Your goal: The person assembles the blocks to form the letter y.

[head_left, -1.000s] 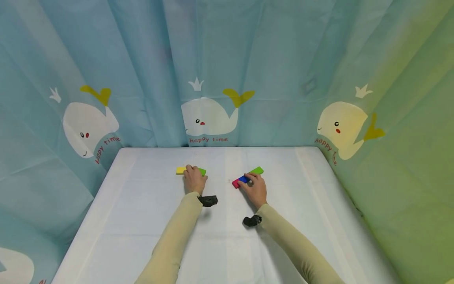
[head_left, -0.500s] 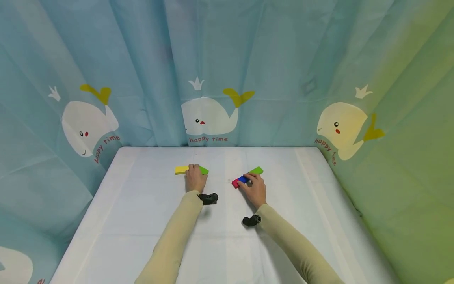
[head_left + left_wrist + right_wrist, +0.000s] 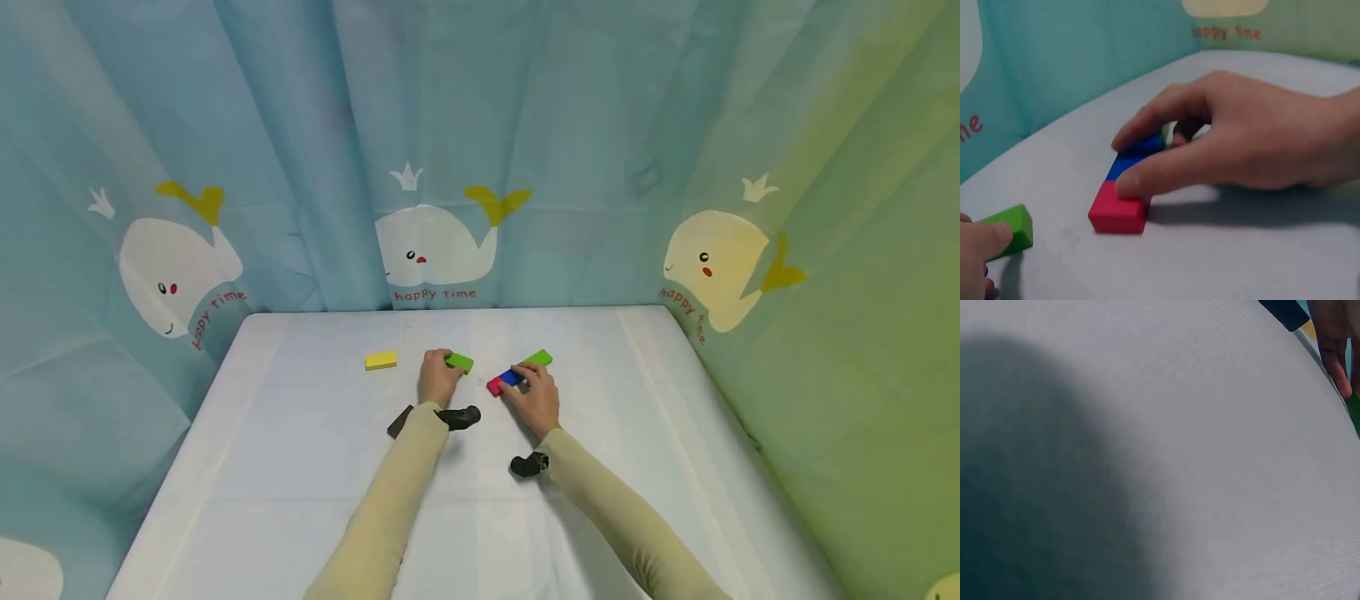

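My left hand point(image 3: 441, 379) pinches a green block point(image 3: 459, 362), its thumb along the near side; in the left wrist view that block point(image 3: 1017, 228) is at the lower left, short of the row. Red point(image 3: 493, 387), blue point(image 3: 512, 377) and green point(image 3: 538, 358) blocks form a slanting row on the table. Over this row is my right hand point(image 3: 536, 398). In the left wrist view its thumb lies where the red block point(image 3: 1116, 209) meets the blue block point(image 3: 1132, 161), with the index finger at the blue one's far edge. The right hand hides part of the row's green block.
A yellow block point(image 3: 381, 360) lies alone left of my left hand. A dark rectangular piece point(image 3: 401, 422) shows beside the left forearm. The white-covered table point(image 3: 315, 467) ends at a whale-print curtain point(image 3: 615, 167) behind and at the sides.
My left hand has moved right with the green block, away from the yellow block and nearer the row. The dark piece by the left forearm has come into view. The right hand stays put.
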